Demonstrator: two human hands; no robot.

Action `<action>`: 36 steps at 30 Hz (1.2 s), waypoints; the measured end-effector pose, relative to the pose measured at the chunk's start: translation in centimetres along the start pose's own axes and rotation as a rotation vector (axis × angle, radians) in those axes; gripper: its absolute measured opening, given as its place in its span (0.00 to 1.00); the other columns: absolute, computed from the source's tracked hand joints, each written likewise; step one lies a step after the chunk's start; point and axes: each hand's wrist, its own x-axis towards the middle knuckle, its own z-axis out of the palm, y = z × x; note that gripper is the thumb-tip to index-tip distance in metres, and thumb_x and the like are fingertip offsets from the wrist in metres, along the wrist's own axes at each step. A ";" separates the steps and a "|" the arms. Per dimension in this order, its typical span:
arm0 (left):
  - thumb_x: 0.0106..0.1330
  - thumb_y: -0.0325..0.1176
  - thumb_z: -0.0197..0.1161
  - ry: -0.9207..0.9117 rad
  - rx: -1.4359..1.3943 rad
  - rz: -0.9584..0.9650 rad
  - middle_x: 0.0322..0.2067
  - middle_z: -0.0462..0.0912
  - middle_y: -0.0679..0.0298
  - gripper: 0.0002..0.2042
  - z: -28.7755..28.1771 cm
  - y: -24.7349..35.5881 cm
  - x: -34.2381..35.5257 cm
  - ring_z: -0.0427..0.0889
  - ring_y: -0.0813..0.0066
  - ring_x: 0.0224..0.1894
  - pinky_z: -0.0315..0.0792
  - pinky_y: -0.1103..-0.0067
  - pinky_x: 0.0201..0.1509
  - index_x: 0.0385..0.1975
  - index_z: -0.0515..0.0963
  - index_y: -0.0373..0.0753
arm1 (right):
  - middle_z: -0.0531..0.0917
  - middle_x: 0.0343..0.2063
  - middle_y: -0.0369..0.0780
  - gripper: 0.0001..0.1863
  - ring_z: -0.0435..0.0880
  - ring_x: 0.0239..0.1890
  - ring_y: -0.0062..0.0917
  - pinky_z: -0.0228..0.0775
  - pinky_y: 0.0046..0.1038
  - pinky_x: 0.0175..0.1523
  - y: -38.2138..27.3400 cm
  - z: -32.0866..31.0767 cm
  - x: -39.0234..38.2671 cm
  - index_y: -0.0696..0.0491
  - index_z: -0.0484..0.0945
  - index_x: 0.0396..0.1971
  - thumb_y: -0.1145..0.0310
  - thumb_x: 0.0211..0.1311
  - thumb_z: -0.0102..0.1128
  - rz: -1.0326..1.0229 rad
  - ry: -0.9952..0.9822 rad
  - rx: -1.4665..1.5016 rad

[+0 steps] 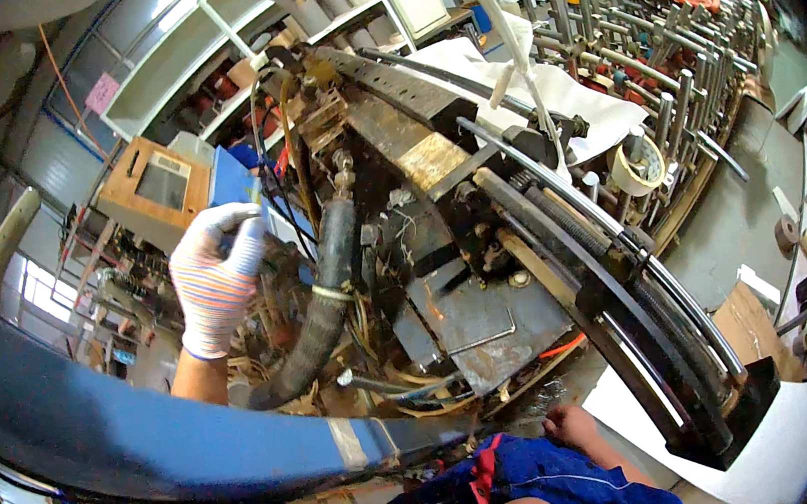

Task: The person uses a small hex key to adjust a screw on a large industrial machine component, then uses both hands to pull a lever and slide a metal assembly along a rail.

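Head view: left hand in a striped knit glove, grip curled near the thick black rubber hose, which runs steeply up the greasy metal machine. Right hand rests bare, grip loosely open. Cluttered workshop, white shelving behind.

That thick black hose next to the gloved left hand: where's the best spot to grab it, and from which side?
Grip the thick black hose on its straight stretch just above the metal clamp band, coming from its left, where the gloved left hand is already close. That side looks open; the right side is crowded by the machine's metal plate and wires. Lower down it bends into tangled tubing.
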 end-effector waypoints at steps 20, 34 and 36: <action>0.76 0.38 0.57 0.914 0.565 0.211 0.31 0.79 0.55 0.12 -3.2 8.6 -32.3 0.77 0.57 0.32 0.76 0.64 0.38 0.39 0.76 0.34 | 0.89 0.36 0.45 0.16 0.88 0.41 0.42 0.80 0.41 0.47 1.7 -8.4 -2.7 0.51 0.89 0.39 0.54 0.61 0.65 -0.196 -0.042 -0.214; 0.58 0.17 0.64 0.387 0.198 -0.009 0.34 0.86 0.56 0.07 8.9 16.7 -24.4 0.84 0.63 0.35 0.79 0.71 0.45 0.34 0.84 0.34 | 0.90 0.38 0.46 0.21 0.89 0.42 0.42 0.81 0.39 0.50 3.8 -7.4 -2.1 0.52 0.88 0.45 0.51 0.62 0.65 -0.362 -0.258 -0.172; 0.59 0.20 0.69 0.453 0.204 -0.034 0.35 0.88 0.57 0.07 11.0 16.0 -19.7 0.87 0.62 0.39 0.79 0.72 0.49 0.36 0.85 0.35 | 0.90 0.38 0.46 0.22 0.89 0.42 0.42 0.81 0.39 0.49 4.6 -8.3 -1.4 0.52 0.87 0.47 0.51 0.61 0.66 -0.451 -0.289 -0.138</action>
